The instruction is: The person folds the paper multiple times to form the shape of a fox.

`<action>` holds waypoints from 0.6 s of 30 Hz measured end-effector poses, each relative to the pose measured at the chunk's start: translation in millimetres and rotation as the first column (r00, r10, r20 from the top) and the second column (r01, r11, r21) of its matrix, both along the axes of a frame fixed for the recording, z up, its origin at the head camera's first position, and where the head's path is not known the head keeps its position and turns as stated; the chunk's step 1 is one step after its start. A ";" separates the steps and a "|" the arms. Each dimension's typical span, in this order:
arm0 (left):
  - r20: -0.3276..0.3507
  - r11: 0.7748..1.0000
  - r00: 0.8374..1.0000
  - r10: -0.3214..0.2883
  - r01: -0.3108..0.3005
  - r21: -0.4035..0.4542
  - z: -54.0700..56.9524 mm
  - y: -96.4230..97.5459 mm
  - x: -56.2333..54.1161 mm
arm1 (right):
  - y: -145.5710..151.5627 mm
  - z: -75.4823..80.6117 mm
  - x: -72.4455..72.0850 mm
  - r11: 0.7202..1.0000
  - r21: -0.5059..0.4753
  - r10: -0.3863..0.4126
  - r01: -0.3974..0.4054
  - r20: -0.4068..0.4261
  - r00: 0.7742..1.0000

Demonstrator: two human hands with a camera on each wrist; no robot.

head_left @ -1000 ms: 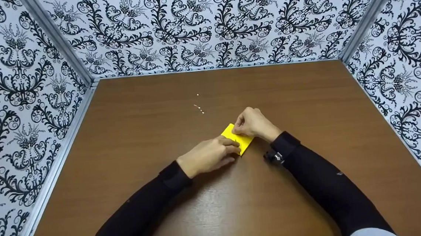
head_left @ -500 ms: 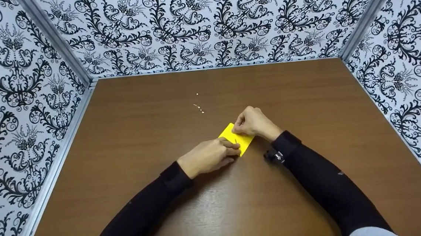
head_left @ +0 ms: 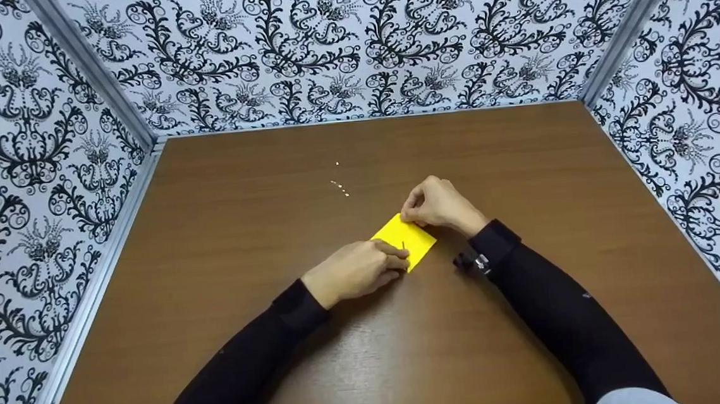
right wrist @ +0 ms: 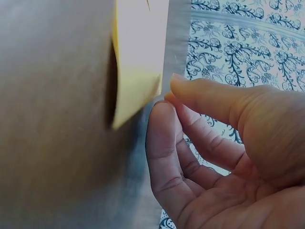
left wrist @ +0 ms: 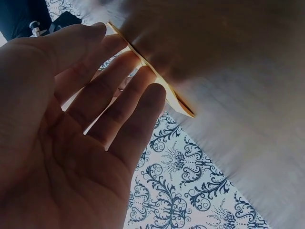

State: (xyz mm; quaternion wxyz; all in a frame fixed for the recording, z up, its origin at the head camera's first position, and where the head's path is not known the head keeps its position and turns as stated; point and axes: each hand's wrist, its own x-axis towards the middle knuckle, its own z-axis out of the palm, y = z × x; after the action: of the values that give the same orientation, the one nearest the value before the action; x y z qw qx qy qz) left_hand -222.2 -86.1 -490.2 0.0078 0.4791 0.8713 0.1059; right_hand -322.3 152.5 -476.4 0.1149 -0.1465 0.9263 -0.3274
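Observation:
A square of yellow paper (head_left: 418,241) lies on the wooden table, turned like a diamond, with a short dark line on it. My left hand (head_left: 352,271) rests its fingertips on the paper's near left side. In the left wrist view those fingers are fairly straight and the thumb stays apart. At the far corner, my right hand (head_left: 441,206) has thumb and forefinger tips together. From the right wrist, the tips sit right at the edge of the yellow paper (right wrist: 138,57); the exact grip is hard to see. One corner there lifts slightly off the table.
Several tiny white specks (head_left: 341,187) show on the table (head_left: 258,190) beyond the paper. Patterned panels (head_left: 336,45) on metal rails stand at the back and both sides. A small dark device (head_left: 472,262) is strapped at the right wrist.
My right hand has shifted slightly up and right, from over the paper to its far corner. More of the yellow surface shows now. My left hand has barely moved.

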 end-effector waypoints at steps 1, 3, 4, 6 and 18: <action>0.000 1.000 1.000 -0.001 0.001 0.000 0.5 0.1 0.2 | -0.4 1.0 -1.1 1.000 -0.002 -0.002 0.002 0.010 1.000; -0.006 1.000 1.000 -0.002 0.002 -0.001 1.5 0.8 0.5 | -1.7 3.1 -3.2 1.000 0.003 -0.005 0.005 0.035 0.999; -0.010 1.000 1.000 -0.002 0.002 -0.002 1.7 1.0 0.9 | -2.9 3.8 -4.4 1.000 0.007 -0.004 0.004 0.048 0.999; -0.021 1.000 1.000 -0.001 0.001 -0.007 2.0 1.3 1.8 | -5.6 5.3 -6.1 1.000 0.018 -0.004 0.002 0.079 0.997; -0.053 0.998 0.998 0.028 -0.031 -0.050 1.4 3.7 6.3 | -15.8 10.7 -10.0 0.999 0.037 -0.024 0.019 0.154 0.988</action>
State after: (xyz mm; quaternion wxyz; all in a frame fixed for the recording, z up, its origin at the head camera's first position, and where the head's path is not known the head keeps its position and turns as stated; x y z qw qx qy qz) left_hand -215.9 -82.4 -488.8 -0.0045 0.4685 0.8806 0.0711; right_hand -332.3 136.7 -465.7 0.1853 -0.1087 0.9218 -0.3228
